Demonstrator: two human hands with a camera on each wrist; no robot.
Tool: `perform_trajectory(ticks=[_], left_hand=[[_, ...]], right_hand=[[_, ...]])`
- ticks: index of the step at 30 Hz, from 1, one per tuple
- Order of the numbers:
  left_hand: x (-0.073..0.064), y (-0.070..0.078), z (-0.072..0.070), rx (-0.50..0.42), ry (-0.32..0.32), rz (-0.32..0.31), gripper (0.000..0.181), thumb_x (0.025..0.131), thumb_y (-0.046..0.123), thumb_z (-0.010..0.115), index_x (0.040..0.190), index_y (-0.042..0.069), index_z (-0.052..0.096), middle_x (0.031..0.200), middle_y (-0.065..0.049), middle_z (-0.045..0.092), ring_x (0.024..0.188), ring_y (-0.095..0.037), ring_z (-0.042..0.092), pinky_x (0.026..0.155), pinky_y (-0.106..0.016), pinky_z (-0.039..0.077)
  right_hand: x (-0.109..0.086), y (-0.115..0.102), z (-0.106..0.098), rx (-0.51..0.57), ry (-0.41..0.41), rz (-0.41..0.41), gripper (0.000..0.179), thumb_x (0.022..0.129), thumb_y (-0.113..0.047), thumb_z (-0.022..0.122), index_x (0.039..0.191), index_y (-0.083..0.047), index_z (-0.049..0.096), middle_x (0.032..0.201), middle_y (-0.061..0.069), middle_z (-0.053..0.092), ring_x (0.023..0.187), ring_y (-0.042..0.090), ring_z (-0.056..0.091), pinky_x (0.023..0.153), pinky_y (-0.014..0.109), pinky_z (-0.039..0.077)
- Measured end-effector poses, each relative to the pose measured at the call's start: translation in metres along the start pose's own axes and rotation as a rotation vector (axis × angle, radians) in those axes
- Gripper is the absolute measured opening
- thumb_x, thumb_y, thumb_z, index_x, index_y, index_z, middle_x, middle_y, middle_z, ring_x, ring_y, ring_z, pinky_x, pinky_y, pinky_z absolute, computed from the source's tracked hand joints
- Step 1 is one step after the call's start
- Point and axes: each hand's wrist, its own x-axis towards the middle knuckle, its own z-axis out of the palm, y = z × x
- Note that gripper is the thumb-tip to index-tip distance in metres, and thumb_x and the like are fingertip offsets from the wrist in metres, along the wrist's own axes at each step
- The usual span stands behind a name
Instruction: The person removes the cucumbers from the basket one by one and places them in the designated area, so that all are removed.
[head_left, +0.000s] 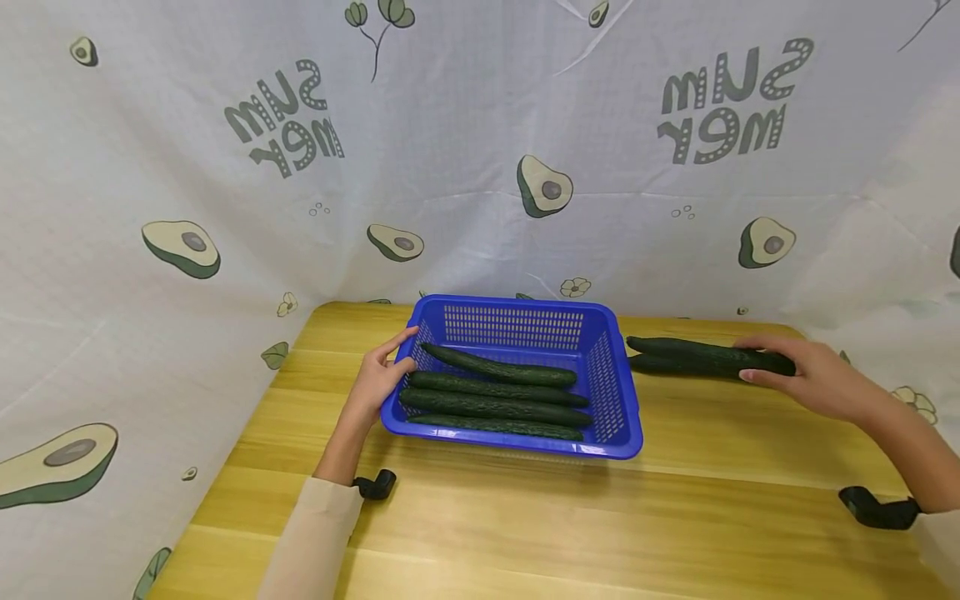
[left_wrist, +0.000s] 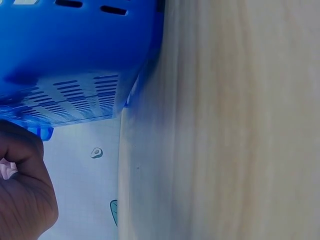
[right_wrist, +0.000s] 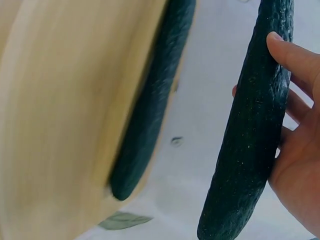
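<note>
A blue plastic basket (head_left: 626,392) with slotted walls stands on the wooden table, and several dark green cucumbers (head_left: 495,407) lie lengthwise in it. At its left rim, my left hand (head_left: 373,382) grips the edge between thumb and fingers. My right hand (head_left: 821,379) is to the right of the basket, holding a cucumber (right_wrist: 245,135) around its middle, thumb on one side and fingers on the other. Below and beside that one, another cucumber (right_wrist: 150,110) rests on the table near the back edge. In the head view the two overlap.
The wooden table (head_left: 480,525) extends toward me in front of the basket. A pale cloth (head_left: 465,150) printed with avocados and lettering hangs behind the table and along its left side. Black wrist cameras (head_left: 377,484) sit on both wrists.
</note>
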Motion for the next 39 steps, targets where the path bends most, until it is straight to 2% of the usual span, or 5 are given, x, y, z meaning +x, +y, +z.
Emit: perform_trajectory(ticks=[6,9,12,20,39], left_hand=[[0.000,0.001,0.000,0.007,0.007,0.001,0.058,0.096,0.010,0.063,0.148,0.035,0.057,0.091,-0.011,0.077,0.059,-0.016,0.070,0.058,-0.035,0.062],[0.000,0.001,0.000,0.009,0.002,0.000,0.058,0.096,0.010,0.062,0.149,0.035,0.056,0.091,-0.011,0.077,0.059,-0.015,0.070,0.059,-0.034,0.062],[0.000,0.000,0.000,0.009,-0.005,0.000,0.059,0.096,0.010,0.062,0.149,0.034,0.055,0.084,-0.006,0.076,0.058,-0.015,0.069,0.058,-0.034,0.061],[0.001,-0.001,0.000,-0.001,-0.011,0.001,0.059,0.097,0.009,0.061,0.149,0.035,0.056,0.071,-0.001,0.071,0.054,-0.014,0.067,0.056,-0.032,0.060],[0.000,-0.002,0.001,-0.010,0.000,0.006,0.059,0.096,0.007,0.062,0.148,0.033,0.057,0.073,-0.002,0.073,0.054,-0.014,0.068,0.056,-0.031,0.060]], right_hand=[[-0.009,0.023,0.011,-0.017,-0.011,0.021,0.043,0.095,-0.018,0.073,0.135,-0.004,0.063,0.133,0.027,0.063,0.112,0.048,0.058,0.077,0.045,0.054],[-0.011,0.032,0.022,-0.054,0.002,0.013,0.042,0.092,-0.019,0.077,0.131,-0.008,0.066,0.127,0.025,0.067,0.105,0.038,0.064,0.070,0.031,0.052],[-0.011,0.038,0.032,-0.075,0.011,-0.008,0.042,0.089,-0.021,0.080,0.128,-0.009,0.068,0.125,0.026,0.069,0.103,0.036,0.067,0.072,0.035,0.053],[-0.010,0.040,0.051,0.005,-0.025,0.013,0.042,0.093,-0.018,0.076,0.131,-0.004,0.065,0.132,0.033,0.062,0.116,0.054,0.058,0.085,0.065,0.049],[-0.001,0.046,0.074,0.034,-0.047,0.017,0.043,0.095,-0.019,0.074,0.133,-0.003,0.064,0.135,0.035,0.058,0.120,0.058,0.052,0.089,0.069,0.046]])
